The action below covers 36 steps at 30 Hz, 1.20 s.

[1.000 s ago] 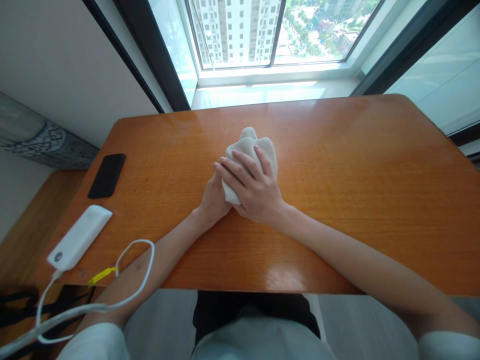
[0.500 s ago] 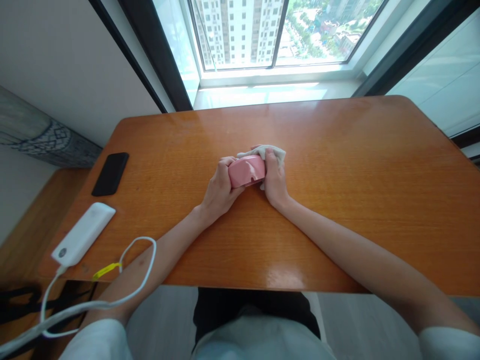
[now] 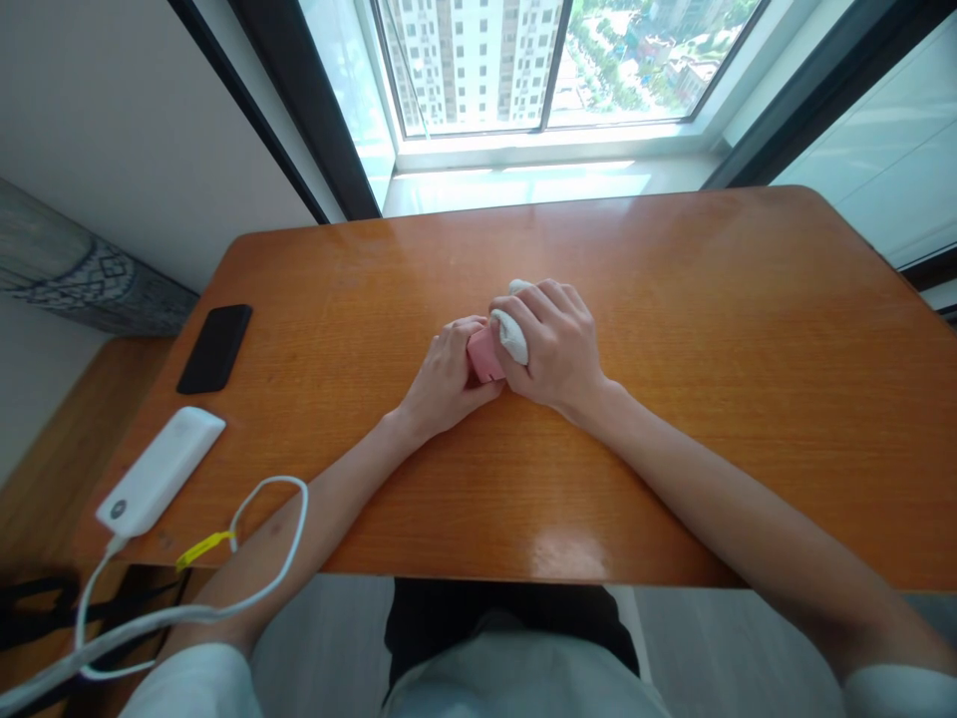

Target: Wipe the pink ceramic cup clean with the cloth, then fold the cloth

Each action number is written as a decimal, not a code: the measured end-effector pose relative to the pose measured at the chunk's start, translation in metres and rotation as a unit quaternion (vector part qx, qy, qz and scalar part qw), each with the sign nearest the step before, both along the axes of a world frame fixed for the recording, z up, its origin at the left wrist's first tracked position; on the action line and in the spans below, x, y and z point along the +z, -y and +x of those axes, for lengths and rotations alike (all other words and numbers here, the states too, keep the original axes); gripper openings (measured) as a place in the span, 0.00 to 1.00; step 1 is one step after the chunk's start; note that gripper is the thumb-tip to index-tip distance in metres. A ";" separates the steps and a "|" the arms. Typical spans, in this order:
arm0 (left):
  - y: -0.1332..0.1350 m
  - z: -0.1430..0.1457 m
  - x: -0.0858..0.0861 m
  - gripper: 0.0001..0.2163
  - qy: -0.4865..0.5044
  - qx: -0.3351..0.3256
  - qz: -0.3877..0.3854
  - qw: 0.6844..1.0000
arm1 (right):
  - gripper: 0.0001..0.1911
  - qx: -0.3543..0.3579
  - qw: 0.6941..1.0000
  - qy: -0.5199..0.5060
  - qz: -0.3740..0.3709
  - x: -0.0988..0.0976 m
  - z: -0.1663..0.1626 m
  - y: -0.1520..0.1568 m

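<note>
My left hand (image 3: 450, 371) grips a small pink glossy object (image 3: 485, 357) with rounded sides, over the middle of the table. Its exact kind cannot be made out, since both hands cover most of it. Bunched under the fingers of my right hand (image 3: 557, 339) is a white cloth (image 3: 511, 336), pressed against the pink object from above and the right. The hands are close together, with the pink object between them.
On the wooden table (image 3: 710, 399), a black phone (image 3: 214, 348) lies at the left. Nearer is a white power bank (image 3: 161, 471) with a white cable (image 3: 284, 568) running over my left forearm. A yellow tag (image 3: 203, 549) hangs on the cable. Behind the table is a window (image 3: 553, 70).
My right hand has gone from holding the cloth at the pink object's right side to lying over its top with the cloth bunched under the fingers. My left hand keeps its grip.
</note>
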<state>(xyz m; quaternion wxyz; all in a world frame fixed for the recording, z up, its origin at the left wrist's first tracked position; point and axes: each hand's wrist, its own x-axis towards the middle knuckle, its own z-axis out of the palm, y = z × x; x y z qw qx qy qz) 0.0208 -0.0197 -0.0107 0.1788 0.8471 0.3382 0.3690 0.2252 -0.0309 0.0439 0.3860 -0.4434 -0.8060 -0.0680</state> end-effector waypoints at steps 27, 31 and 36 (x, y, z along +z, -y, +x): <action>0.005 -0.003 0.003 0.32 0.067 0.011 0.029 0.997 | 0.28 0.005 0.815 -0.520 -0.255 -0.045 -0.020 -0.003; 0.005 -0.002 0.005 0.25 0.078 0.004 0.039 0.996 | 0.26 0.016 0.848 -0.481 -0.222 -0.040 -0.020 0.001; 0.005 -0.003 -0.001 0.22 0.081 0.007 0.046 0.996 | 0.20 0.072 0.980 -0.173 -0.060 -0.011 -0.026 0.022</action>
